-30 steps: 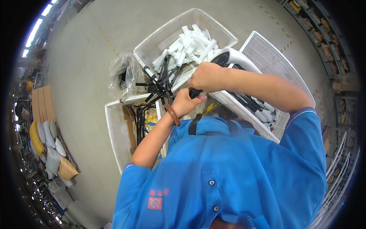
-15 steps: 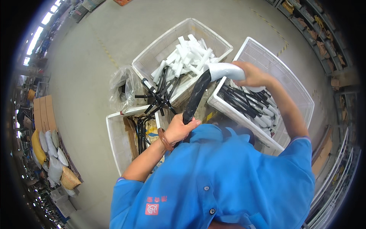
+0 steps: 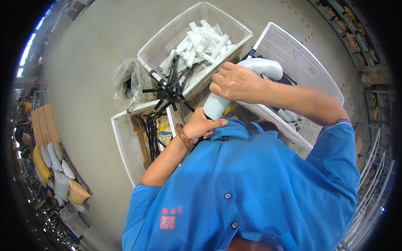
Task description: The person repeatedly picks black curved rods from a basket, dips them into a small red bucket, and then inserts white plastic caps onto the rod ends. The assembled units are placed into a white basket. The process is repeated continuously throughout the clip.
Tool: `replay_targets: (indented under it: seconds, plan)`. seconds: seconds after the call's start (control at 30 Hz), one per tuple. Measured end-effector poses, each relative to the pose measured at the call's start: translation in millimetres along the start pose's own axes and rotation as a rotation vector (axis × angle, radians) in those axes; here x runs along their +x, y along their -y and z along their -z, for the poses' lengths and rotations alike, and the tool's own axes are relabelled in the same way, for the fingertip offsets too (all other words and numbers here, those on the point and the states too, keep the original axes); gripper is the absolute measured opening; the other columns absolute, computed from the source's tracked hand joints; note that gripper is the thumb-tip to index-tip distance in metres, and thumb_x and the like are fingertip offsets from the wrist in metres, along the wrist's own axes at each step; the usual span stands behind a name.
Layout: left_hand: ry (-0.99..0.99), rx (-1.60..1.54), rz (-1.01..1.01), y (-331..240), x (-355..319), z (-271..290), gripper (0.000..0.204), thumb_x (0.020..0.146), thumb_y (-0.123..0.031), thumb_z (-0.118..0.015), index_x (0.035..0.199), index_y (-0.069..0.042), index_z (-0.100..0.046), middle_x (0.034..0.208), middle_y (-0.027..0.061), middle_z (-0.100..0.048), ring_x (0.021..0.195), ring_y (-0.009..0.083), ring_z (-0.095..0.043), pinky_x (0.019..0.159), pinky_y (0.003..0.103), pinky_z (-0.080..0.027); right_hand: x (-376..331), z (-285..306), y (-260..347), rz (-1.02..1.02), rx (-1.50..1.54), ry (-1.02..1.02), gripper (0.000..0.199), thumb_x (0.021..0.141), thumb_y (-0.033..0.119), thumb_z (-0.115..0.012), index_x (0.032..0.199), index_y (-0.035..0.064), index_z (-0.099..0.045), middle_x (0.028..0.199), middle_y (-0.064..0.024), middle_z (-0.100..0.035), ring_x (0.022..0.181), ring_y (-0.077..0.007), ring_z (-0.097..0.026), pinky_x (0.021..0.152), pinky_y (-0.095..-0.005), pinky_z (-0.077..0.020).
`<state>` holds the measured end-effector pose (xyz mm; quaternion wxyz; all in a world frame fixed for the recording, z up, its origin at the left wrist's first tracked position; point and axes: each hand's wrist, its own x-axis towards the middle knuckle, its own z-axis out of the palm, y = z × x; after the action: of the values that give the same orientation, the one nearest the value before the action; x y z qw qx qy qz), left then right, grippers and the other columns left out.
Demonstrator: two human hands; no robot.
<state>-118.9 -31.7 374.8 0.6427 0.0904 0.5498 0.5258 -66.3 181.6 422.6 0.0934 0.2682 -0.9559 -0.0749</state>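
My left hand is closed round the lower end of a bent black tube, held close to my blue shirt; only a dark sliver of the tube shows at its fingers. A white foam sleeve covers the tube from just above that hand up over the curved far part. Wrapped round the sleeve's middle is my right hand, knuckles up. The sleeve's far end curves to the right, above the right-hand crate.
A white crate ahead holds white foam sleeves. Black tubes with several short arms lean at its near corner. Left of it lies a clear plastic bag. A crate at near left holds thin black rods.
The foam sleeve has slid down the black tube to my left hand, covering the formerly bare length. My right hand has moved left and nearer, from the sleeve's far end to its middle.
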Motion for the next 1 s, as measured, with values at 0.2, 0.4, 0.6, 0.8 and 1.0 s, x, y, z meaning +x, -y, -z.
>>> replay_targets:
  seconds: [0.2, 0.4, 0.6, 0.8, 1.0]
  plan:
    - [0.039, 0.146, 0.021, -2.0, 14.1, 12.8, 0.02, 0.084, -0.013, -0.077, 0.084, -0.004, -0.059, 0.059, -0.0025, -0.053, 0.042, 0.0058, -0.044, 0.038, 0.025, -0.031, -9.6, -9.8, 5.6, -0.169, -0.083, -0.194, 0.027, 0.078, 0.012, -0.059, 0.105, 0.0106, -0.056, 0.083, -0.0025, -0.053, 0.09, -0.0194, -0.059, 0.097, -0.0363, -0.043]
    - [0.159, 0.597, -0.171, -16.0, 63.6, -18.6, 0.032, 0.08, -0.018, -0.081, 0.099, 0.001, -0.064, 0.075, 0.0023, -0.063, 0.058, 0.0097, -0.057, 0.052, 0.029, -0.048, -89.7, -8.5, 11.6, -0.437, -0.029, -0.031, 0.009, 0.075, 0.019, -0.064, 0.076, 0.0142, -0.057, 0.075, 0.001, -0.057, 0.077, -0.0166, -0.06, 0.067, -0.03, -0.0426]
    - [0.417, 0.884, -0.433, -38.4, 136.9, -78.5, 0.06, 0.08, -0.022, -0.08, 0.129, -0.005, -0.048, 0.107, 0.0165, -0.07, 0.103, 0.029, -0.068, 0.091, 0.037, -0.054, -284.3, 21.8, 29.0, -0.984, 0.134, 0.041, 0.022, 0.067, 0.007, -0.071, 0.085, 0.0124, -0.059, 0.079, -0.0046, -0.059, 0.079, -0.0258, -0.063, 0.072, -0.0389, -0.0495]
    - [0.183, 0.58, -0.229, -43.5, 229.2, -67.1, 0.04, 0.091, -0.009, -0.068, 0.126, 0.001, -0.051, 0.116, 0.014, -0.067, 0.105, 0.0198, -0.067, 0.091, 0.029, -0.053, -491.2, 54.1, 77.5, -1.66, 0.245, 0.314, 0.024, 0.067, 0.008, -0.073, 0.089, 0.0083, -0.064, 0.087, -0.0121, -0.067, 0.085, -0.036, -0.065, 0.074, -0.045, -0.0514]
    - [-0.17, 0.32, 0.094, 29.3, 266.8, -21.0, 0.025, 0.095, -0.012, -0.062, 0.117, -0.002, -0.054, 0.102, 0.0122, -0.07, 0.082, 0.0168, -0.071, 0.066, 0.024, -0.055, -615.2, 8.6, 62.8, -1.866, 0.256, 0.587, 0.026, 0.067, 0.016, -0.076, 0.091, 0.01, -0.066, 0.092, -0.0127, -0.069, 0.089, -0.0345, -0.066, 0.077, -0.0447, -0.0523]
